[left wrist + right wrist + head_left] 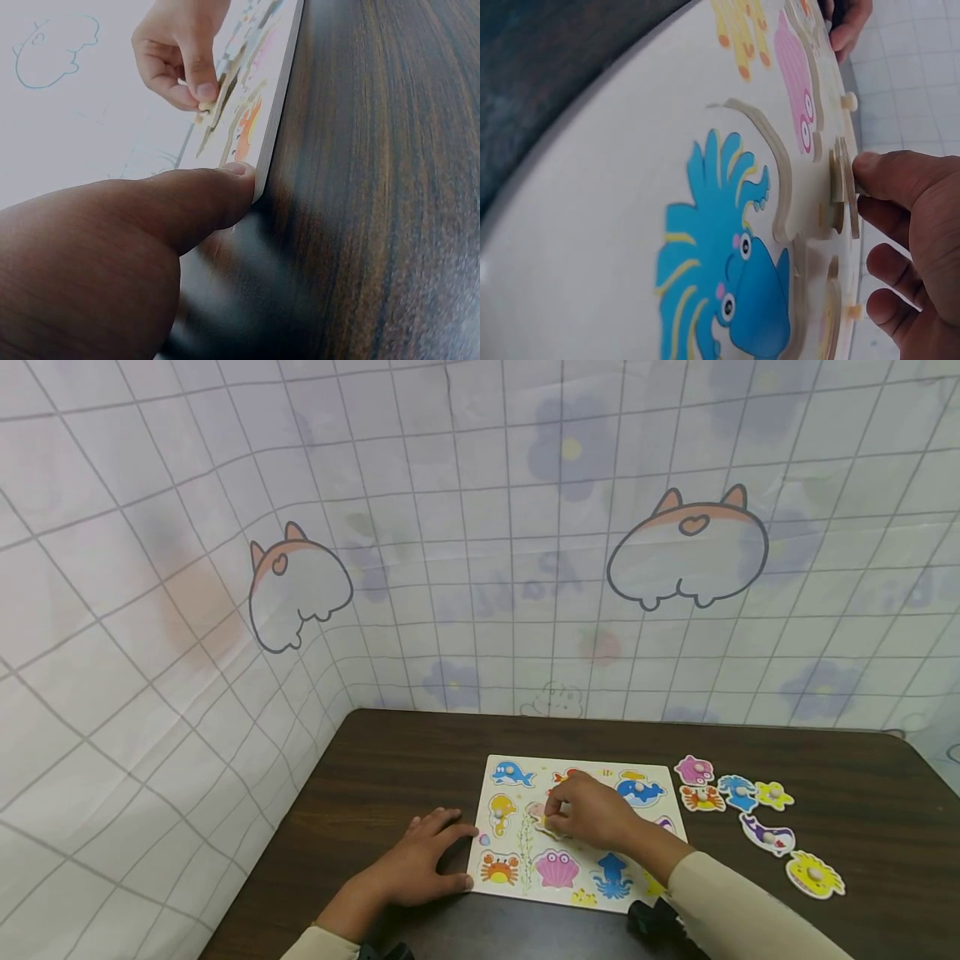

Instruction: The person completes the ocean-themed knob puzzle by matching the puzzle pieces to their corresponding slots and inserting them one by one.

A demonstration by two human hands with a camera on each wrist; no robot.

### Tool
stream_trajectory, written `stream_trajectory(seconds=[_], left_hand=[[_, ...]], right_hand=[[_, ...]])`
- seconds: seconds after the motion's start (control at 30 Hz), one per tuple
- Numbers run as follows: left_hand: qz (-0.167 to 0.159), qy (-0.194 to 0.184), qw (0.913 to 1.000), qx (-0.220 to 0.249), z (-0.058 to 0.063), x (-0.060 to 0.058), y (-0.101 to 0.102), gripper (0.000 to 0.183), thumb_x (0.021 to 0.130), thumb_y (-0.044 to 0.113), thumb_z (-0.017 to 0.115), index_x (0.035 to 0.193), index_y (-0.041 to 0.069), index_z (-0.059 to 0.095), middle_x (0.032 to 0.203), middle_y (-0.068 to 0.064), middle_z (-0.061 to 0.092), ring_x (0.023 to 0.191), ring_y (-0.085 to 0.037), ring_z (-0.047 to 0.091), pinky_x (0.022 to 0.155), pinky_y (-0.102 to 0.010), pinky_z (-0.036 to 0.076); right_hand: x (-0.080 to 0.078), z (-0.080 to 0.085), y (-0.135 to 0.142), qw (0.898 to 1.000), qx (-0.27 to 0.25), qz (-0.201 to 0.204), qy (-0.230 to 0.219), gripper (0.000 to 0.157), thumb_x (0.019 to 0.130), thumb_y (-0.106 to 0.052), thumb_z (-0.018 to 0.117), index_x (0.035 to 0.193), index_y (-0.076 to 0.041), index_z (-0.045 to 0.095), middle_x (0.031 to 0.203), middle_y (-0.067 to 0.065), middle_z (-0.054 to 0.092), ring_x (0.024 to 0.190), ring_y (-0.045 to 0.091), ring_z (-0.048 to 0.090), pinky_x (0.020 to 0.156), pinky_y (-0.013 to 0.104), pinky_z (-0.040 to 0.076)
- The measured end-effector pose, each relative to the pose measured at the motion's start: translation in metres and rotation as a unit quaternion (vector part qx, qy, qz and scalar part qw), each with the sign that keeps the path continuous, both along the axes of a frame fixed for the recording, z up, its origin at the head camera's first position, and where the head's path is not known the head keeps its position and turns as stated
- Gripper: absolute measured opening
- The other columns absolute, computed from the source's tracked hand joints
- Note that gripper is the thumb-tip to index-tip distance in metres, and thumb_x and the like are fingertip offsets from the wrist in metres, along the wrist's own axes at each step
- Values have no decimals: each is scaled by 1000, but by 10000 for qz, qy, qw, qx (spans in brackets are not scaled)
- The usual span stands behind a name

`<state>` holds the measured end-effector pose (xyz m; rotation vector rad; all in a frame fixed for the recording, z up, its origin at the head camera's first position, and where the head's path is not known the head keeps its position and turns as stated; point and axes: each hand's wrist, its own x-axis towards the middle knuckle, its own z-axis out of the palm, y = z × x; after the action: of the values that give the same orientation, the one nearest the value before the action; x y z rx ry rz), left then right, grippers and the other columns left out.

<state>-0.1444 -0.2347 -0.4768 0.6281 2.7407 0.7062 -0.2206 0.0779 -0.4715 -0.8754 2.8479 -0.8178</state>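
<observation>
A cream puzzle board with printed sea animals lies on the dark wooden table. My right hand is over its middle, thumb and finger pinching a puzzle piece by its knob. This thin wooden piece is seen edge-on in the right wrist view, close over the board; its picture is hidden. My left hand rests at the board's left edge, fingers spread, thumb touching the near corner. Recesses for a crab, a pink shell and a blue squid show in the front row.
Loose knobbed pieces lie right of the board: a pink one, a crab, a blue squid, a star, a purple-and-white piece and a yellow one. A grid-patterned cloth hangs behind the table.
</observation>
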Motion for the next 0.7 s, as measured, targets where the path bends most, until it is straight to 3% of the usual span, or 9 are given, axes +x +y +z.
stream_trajectory(seconds=[0.23,0.7], left_hand=[[-4,-42,10000,40,3,1,1,63,91,51,73,147,28,53,161,-14,34,151,-43,23,118,-68,12],[124,-215,9997,-58,4,1,3,64,91,51,73,148,30,52,163,-10,31,153,-38,20,120,-64,10]], right_hand=[[0,-2,-4,9999,5,-39,-96,21,87,-21,84,75,-31,70,81,-17,56,85,10,50,75,34,48],[2,-1,-5,9999,106,-60,-91,20,87,-22,84,76,-31,70,84,-15,57,81,9,51,71,33,47]])
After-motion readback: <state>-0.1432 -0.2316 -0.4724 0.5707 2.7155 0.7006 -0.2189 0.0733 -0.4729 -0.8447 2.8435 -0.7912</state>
